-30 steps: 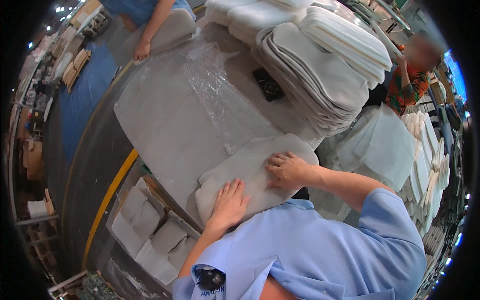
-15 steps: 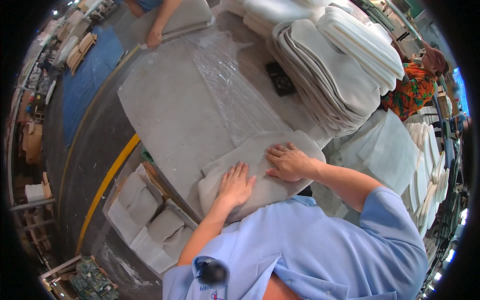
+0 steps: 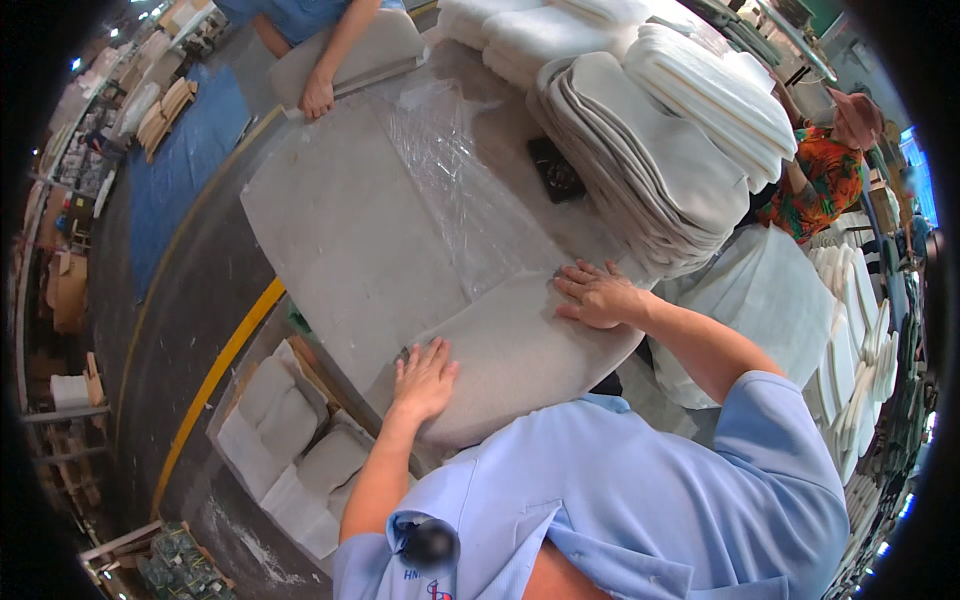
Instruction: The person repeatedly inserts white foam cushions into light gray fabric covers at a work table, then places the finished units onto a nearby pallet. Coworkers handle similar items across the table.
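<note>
A grey padded fabric piece [image 3: 515, 360] with a rounded outline lies along the near edge of the table, against my body. My left hand [image 3: 427, 382] rests flat on its left end, fingers spread. At its far right edge my right hand [image 3: 600, 296] lies open, palm down, fingers pointing away to the left. Neither hand grips anything. Just beyond my right hand stands a tall stack of similar grey padded pieces [image 3: 650, 150].
White padding pieces [image 3: 710, 95] lie on the stack. A dark flat object [image 3: 556, 170] sits beside it. Clear plastic film [image 3: 450, 160] covers part of the table [image 3: 340, 220]. A co-worker's hand [image 3: 317, 96] touches grey pieces opposite. A box of grey pieces [image 3: 270, 400] stands lower left.
My hands have moved apart over the grey piece: the left toward its left end, the right to its far right edge. The co-worker opposite has leaned further into view.
</note>
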A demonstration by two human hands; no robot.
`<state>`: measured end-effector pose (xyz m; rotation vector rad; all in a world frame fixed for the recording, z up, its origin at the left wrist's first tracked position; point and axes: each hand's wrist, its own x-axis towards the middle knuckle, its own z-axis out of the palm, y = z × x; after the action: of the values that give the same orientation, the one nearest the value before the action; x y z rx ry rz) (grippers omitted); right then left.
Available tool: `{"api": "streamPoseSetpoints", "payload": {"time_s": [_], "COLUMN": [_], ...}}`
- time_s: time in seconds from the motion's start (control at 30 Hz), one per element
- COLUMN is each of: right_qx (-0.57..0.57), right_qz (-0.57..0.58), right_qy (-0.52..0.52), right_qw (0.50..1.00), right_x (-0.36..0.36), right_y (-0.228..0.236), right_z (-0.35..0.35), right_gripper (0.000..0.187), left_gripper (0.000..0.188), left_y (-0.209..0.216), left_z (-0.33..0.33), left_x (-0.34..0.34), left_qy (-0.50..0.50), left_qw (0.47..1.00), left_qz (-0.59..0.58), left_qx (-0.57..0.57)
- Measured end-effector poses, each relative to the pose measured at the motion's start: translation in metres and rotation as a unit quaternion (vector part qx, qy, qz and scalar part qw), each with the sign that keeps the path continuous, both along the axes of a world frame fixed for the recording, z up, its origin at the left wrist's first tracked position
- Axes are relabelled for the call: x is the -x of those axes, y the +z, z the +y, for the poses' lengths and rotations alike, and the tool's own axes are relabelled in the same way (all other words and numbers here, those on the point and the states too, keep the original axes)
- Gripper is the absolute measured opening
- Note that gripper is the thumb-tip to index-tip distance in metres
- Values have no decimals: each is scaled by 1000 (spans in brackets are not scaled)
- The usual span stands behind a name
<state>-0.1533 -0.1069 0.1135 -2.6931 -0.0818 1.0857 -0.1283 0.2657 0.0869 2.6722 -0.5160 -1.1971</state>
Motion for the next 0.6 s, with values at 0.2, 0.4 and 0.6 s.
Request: {"api": "streamPoseSetpoints", "payload": {"time_s": [0.2, 0.4, 0.6], "right_qx": [-78, -416, -363], "right_qz": [-13, 103, 295], "right_qy": [-255, -555, -484], "right_qw": [964, 713, 740], "right_x": [9, 47, 33], "right_y": [-7, -13, 34], "right_z": [-57, -52, -72], "right_gripper": [76, 67, 45], "left_gripper": [74, 79, 91], "left_y": [-9, 21, 54], "left_z": [51, 48, 82], "left_x": [26, 62, 26], "left_qy": [285, 574, 567], "left_qw": [948, 697, 683], "left_qz": [-69, 155, 341], "left_qx": [122, 401, 311]}}
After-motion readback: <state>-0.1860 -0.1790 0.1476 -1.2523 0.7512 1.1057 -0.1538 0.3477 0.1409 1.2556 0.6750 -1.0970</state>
